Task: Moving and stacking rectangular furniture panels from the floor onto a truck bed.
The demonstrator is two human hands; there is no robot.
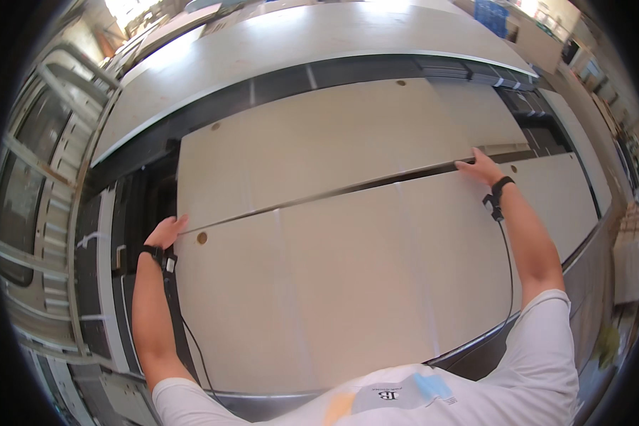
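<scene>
A flat cream-coloured panel [319, 135] with round holes near its far edge lies in front of me. My left hand [166, 231] is closed on its near left corner, with some fingers hidden. My right hand [481, 169] grips the near edge of that panel toward the right, thumb and fingers apart around the edge. Closer to my body lies a second cream panel [348, 284], with a round hole by its far left corner and clear straps across it. A dark gap between the two panels widens toward the right.
A long pale board [305, 42] extends behind the panels. Dark strapped boards [96, 273] stand at the left, beside a metal frame [46, 167]. More dark boards [539, 117] lie at the far right, and a blue crate [490, 18] sits farther back. Cables hang from both wristbands.
</scene>
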